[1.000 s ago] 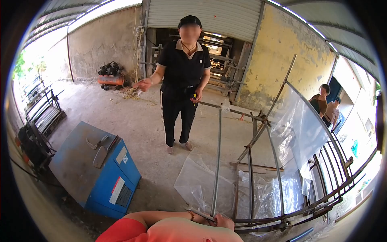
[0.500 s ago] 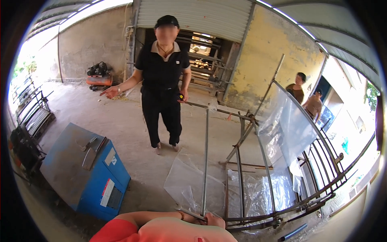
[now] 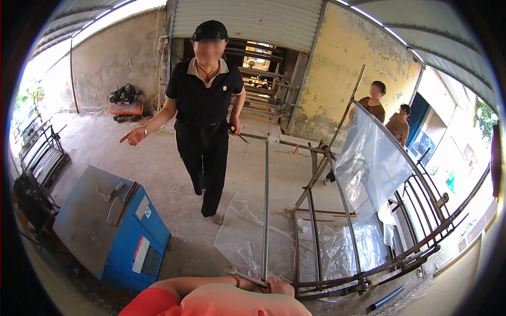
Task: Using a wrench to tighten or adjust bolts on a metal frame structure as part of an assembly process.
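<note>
Steel tubing made up the frame (image 3: 327, 237) that the person was steadying. One hand (image 3: 279, 287), seemingly the left judging by the arm crossing from that side, was curled around the near rail where an upright bar (image 3: 265, 210) rose away from its knuckles. The other hand was out of sight. Clear plastic sheet (image 3: 369, 163) hung on the frame beyond and to the right of that hand. Judging by this, the holding step was under way; any next move called for a firm grip so the rail stayed put.
</note>
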Motion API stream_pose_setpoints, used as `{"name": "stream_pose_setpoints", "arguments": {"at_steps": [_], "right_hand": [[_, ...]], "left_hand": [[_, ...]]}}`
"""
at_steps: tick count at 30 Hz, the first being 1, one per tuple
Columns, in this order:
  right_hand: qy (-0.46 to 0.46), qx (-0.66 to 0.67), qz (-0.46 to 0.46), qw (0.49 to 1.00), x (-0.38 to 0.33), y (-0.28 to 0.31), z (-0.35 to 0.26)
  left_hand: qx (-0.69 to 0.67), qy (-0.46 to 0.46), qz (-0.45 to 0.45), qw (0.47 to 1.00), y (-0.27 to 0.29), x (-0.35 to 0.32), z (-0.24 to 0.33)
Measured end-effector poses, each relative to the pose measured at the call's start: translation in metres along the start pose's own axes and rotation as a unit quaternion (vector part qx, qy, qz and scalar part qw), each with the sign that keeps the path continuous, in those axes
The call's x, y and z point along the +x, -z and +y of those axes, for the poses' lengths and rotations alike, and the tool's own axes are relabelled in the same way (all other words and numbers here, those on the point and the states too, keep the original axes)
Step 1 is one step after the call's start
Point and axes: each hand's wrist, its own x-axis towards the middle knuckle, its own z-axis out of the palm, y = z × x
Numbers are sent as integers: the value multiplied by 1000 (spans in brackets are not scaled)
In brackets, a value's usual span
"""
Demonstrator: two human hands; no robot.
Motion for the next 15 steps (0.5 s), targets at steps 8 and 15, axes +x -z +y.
{"name": "stream_pose_setpoints", "arguments": {"at_steps": [8,15], "right_hand": [[-4,-11,-40,999,-3,14,-9],[6,12,40,999,-3,-4,-6]], "left_hand": [[-28,-28,-8,999,5,-5,14],[38,259,93,961,7,-13,47]]}}
